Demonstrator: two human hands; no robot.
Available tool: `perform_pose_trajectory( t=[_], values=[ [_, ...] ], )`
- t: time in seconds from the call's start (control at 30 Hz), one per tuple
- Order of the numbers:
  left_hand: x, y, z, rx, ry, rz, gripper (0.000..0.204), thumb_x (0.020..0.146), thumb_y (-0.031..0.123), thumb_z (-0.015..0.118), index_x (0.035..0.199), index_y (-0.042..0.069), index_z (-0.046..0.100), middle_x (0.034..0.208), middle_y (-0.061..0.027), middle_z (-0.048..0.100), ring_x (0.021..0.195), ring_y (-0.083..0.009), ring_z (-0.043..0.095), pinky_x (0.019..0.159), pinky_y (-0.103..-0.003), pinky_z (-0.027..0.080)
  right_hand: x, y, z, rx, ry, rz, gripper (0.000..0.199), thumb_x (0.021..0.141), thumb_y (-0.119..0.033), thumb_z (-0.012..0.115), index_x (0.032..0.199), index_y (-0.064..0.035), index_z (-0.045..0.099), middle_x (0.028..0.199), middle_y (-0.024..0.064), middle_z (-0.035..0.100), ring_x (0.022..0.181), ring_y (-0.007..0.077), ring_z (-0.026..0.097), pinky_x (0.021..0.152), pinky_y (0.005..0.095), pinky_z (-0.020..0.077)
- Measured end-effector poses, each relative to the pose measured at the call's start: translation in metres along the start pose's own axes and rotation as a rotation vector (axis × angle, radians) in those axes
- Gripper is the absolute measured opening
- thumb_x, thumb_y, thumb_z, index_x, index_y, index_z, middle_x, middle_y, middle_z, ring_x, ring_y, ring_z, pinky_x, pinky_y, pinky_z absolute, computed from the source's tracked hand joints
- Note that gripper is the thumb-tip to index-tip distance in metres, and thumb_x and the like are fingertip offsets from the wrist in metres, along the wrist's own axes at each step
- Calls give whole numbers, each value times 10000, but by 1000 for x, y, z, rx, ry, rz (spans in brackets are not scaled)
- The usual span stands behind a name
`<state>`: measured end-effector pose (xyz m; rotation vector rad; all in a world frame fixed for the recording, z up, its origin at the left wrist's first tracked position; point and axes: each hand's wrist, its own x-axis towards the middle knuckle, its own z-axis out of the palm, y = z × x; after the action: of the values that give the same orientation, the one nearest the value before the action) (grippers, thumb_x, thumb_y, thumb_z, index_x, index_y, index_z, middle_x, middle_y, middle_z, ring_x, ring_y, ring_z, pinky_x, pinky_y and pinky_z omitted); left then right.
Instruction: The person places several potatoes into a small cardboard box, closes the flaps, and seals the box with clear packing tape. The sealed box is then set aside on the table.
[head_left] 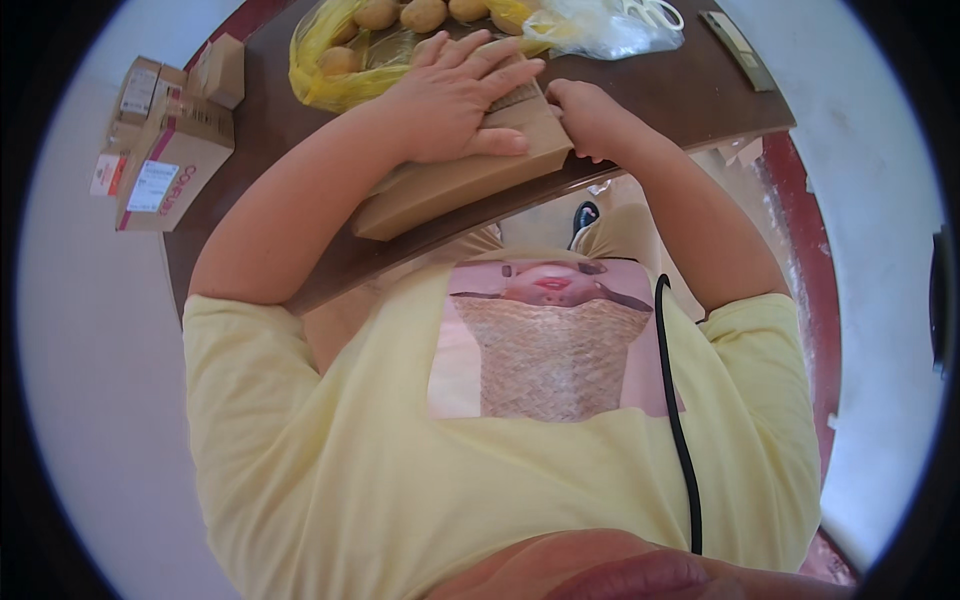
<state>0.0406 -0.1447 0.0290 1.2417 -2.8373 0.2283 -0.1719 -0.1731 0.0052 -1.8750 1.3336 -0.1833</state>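
On the dark brown table [700, 95] in front of you lay a flat tan cardboard box [455, 180], slanted across the near edge with one corner hanging just past it; your left hand [455, 100] rested flat on top of the box, fingers spread wide and palm pressed down, gripping nothing; your right hand [590, 115] sat at the box's right end, fingers curled tight against its edge, though whether they pinched the cardboard or only pushed on it you could not tell from this view; just beyond your left hand a yellow plastic bag [320, 75] lay open with several potatoes [420, 14] inside it, touching the far side of the box; a clear plastic bag [610, 30] sat beside that, to the right; at the table's left corner a few small cardboard cartons [165, 150] stood stacked, well apart from your hands; a black cable [680, 430] ran down the front of your yellow shirt [320, 470].
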Motion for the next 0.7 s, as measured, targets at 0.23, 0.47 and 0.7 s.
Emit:
perform_pose_trajectory(
  t=[0.23, 0.47, 0.7],
  values=[
    [-28, -4, -31, -290, -38, -91, 936, 793, 568, 659, 1497, 85, 276, 1504, -223, 318, 1413, -374, 272, 1161, -462, 211, -12, 28, 25, 51, 545, -337, 304, 916, -123, 480, 1192, -91, 603, 1029, 152, 653, 984, 362, 613, 892, 414, 494],
    [-62, -3, -26, -75, -97, -123, 1027, 726, 587, 690, 1509, 93, 245, 1532, -242, 239, 1421, -393, 238, 1163, -468, 207, -11, 2, 75, -494, 632, -754, 529, 822, -119, 545, 1334, 4, 490, 1171, 88, 575, 1043, 257, 532, 922, 351, 442],
    [-66, -5, -25, -15, -101, -121, 990, 745, 554, 674, 1509, 98, 242, 1539, -246, 211, 1424, -398, 222, 1171, -465, 190, -20, -1, 85, -510, 681, -662, 525, 790, -103, 561, 1300, 16, 526, 1195, 113, 576, 1062, 263, 531, 935, 366, 437]
  ],
)
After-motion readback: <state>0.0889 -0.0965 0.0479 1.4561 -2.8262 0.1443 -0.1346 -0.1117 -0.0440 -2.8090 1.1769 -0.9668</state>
